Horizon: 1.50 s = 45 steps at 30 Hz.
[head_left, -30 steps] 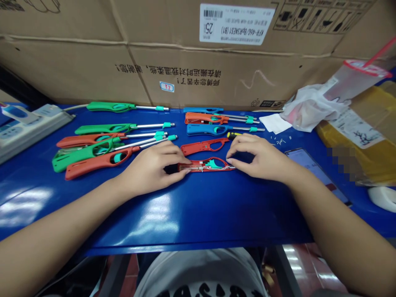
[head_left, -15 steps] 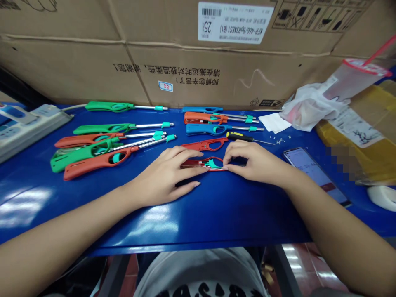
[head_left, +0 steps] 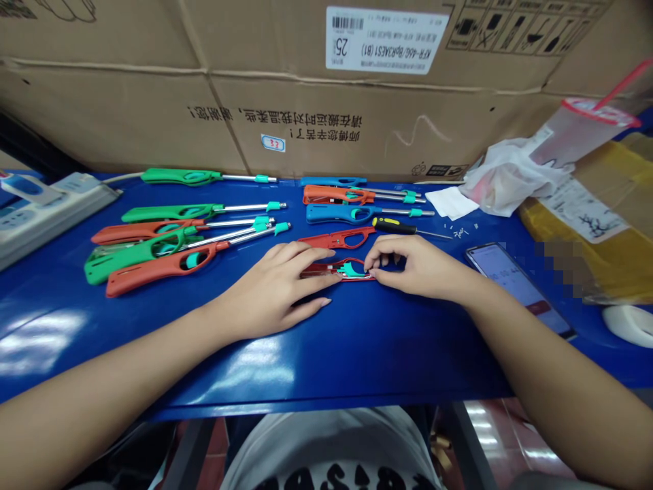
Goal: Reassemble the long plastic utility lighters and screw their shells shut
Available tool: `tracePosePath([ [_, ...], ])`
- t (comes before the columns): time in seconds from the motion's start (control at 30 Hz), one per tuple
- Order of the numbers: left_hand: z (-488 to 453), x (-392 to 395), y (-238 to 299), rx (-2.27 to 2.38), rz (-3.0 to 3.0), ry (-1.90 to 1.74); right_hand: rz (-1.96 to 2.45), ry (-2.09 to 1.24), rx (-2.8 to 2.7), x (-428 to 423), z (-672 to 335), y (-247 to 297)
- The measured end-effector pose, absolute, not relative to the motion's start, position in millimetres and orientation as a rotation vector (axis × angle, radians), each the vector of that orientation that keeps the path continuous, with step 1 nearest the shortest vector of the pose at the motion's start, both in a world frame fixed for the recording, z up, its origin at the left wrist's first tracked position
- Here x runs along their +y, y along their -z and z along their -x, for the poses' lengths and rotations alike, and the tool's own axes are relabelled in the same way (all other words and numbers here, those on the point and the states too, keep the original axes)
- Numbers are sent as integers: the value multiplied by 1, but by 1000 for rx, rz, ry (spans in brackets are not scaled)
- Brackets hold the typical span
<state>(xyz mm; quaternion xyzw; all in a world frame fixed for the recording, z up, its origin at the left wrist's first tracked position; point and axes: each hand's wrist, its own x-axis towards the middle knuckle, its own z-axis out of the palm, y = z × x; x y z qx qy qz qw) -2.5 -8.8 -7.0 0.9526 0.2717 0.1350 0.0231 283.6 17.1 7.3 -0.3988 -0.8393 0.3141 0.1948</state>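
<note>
An opened red lighter body (head_left: 360,261) lies in front of me, with a green trigger (head_left: 351,271) and thin pale parts showing inside it. My left hand (head_left: 278,289) lies over its handle end with fingers stretched and spread, fingertips on the body's edge. At the other end, my right hand (head_left: 413,269) is closed in a pinch by the trigger loop. What its thumb and finger hold is too small to make out. Just behind lies a separate red shell half (head_left: 337,239). A black and yellow screwdriver (head_left: 395,226) rests beyond my right hand.
Several green and orange lighters (head_left: 168,269) lie at left; blue and orange ones (head_left: 339,214) lie behind. A phone (head_left: 515,286), white scraps (head_left: 459,233) and a bagged cup (head_left: 561,143) are at right. A power strip (head_left: 61,204) sits left, before a big carton (head_left: 286,88).
My right fingertips have shifted very slightly at the trigger end, and a pale thin part shows more clearly beside them. My left hand stays nearly still on the lighter body.
</note>
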Motion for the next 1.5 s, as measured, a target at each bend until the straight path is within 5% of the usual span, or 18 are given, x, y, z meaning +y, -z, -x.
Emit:
tracePosePath([
  [0.73, -1, -9, 7, 846, -2939, -382, 1090, -854, -2344, 14, -277, 0],
  [1.07, 10, 10, 8, 1213, -2724, -635, 1156, -188, -2403, 28, -286, 13],
  [1.5, 11, 15, 6, 1178, -2632, -717, 1105, -265, -2221, 29, -274, 13],
])
